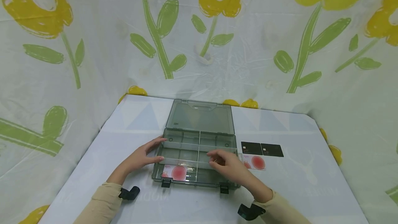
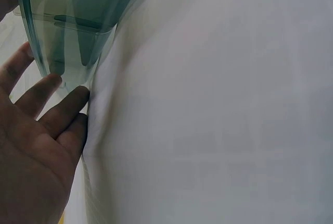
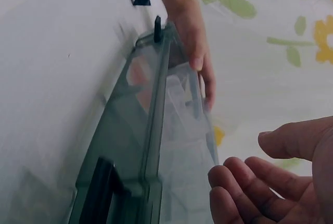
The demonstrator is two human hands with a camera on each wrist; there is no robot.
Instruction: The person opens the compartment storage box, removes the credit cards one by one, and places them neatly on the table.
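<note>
A grey see-through plastic organizer box point(image 1: 199, 184) lies on the table with its lid point(image 1: 200, 117) folded back flat. A card with a red circle point(image 1: 178, 173) sits in its front left compartment. My left hand point(image 1: 141, 155) is at the box's left side, thumb and fingertips touching the edge. In the left wrist view, the fingers point(image 2: 70, 110) are spread and nearly straight against the wall. Over the right half of the box hovers my right hand point(image 1: 229, 168), its fingers loosely bent and nothing between thumb and fingers in the right wrist view.
Two black cards point(image 1: 251, 147) point(image 1: 272, 150) lie side by side to the right of the box. Just in front of them is another card with a red circle point(image 1: 258, 162). Two dark latches point(image 1: 166, 183) point(image 1: 224, 188) stick out from the box front. A flowered cloth point(image 1: 236, 54) hangs around the table.
</note>
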